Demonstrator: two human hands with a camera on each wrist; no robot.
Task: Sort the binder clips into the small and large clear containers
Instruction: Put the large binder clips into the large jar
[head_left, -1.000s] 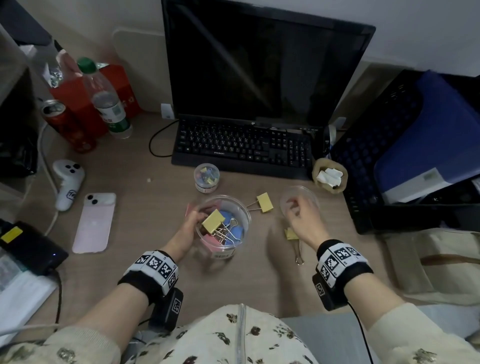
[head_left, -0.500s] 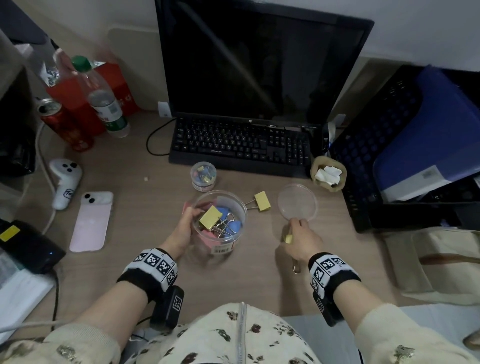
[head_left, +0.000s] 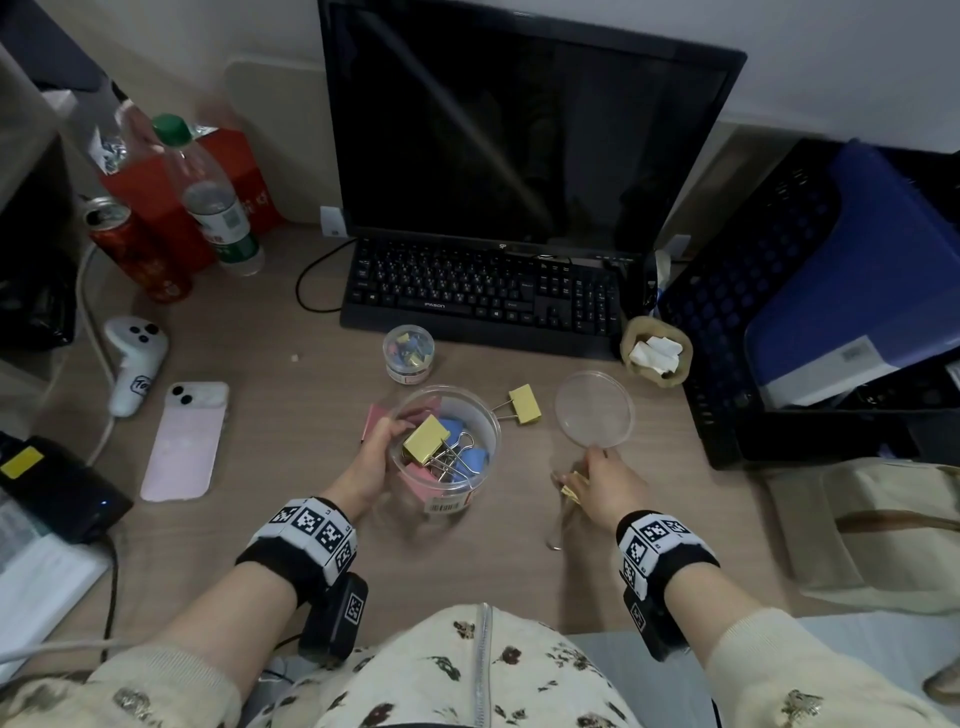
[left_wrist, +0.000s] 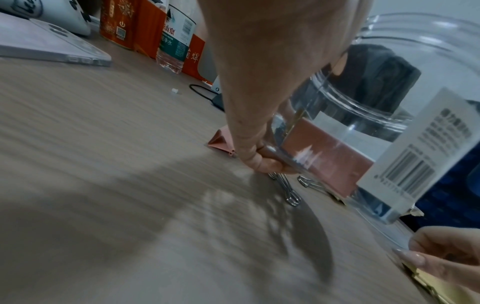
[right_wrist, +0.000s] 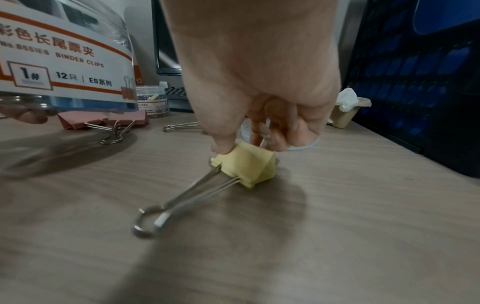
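- Since half a second ago the right hand (head_left: 602, 486) has closed its pinch on the yellow binder clip (right_wrist: 246, 164); the clip's body is now tilted up off the desk (head_left: 291, 415), wire handles trailing on the wood.
- Left hand (head_left: 371, 457) grips the large clear container (head_left: 483, 415) from its 9 o'clock side, fingers curled round the wall; the container appears tipped off the desk.
- Inside: yellow, blue and pink clips.
- Small clear container (head_left: 409, 353) stands at 12 o'clock of the large one, near the keyboard (head_left: 483, 296).
- Loose yellow clip (head_left: 524, 404) lies at 2 o'clock of the large container.
- Pink clip (left_wrist: 221, 143) lies at 9 o'clock, by the left fingers.
- Clear lid (head_left: 595, 409) lies at 12 o'clock of the right hand.
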